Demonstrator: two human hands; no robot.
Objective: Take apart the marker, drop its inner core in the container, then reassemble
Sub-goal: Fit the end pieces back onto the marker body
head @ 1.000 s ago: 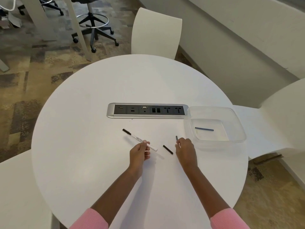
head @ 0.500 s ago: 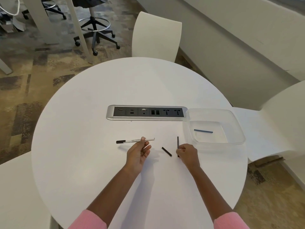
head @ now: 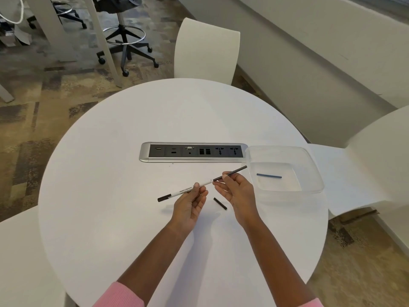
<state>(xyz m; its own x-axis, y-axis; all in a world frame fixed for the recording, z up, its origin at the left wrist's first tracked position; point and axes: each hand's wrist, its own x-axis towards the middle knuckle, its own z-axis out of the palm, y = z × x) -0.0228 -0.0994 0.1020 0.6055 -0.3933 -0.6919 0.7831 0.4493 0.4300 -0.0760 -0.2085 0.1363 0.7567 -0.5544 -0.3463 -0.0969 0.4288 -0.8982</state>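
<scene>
Head view shows a person at a round white table [head: 132, 218], both hands lifted slightly off it, between its centre and its near edge. The left hand [head: 190, 204] grasps the marker barrel [head: 177, 193] between thumb and fingertips close to its open end, with the black capped end pointing toward the table's left edge. I judge the barrel is held level to present its mouth to the other hand. The right hand [head: 238, 191] pinches a thin dark rod [head: 234, 172] close to its near end. Rod and barrel lie on one line, the rod's tip meeting the barrel's mouth. Whether the rod is entering or leaving cannot be told. The pinch so near the tip looks chosen for control of alignment. A short black piece [head: 220, 203] lies flat on the table just beside the right hand, touched by neither. It is probably the end plug, kept within reach. The clear container [head: 285, 148] stands at the right edge, beside the right end of the recessed socket panel [head: 192, 151]. A blue stick [head: 269, 175] lies on its floor, and I take this for the inner core, already deposited. On that reading reassembly is in hand. Risk: a rod held off-axis may bend or jam at the mouth.
</scene>
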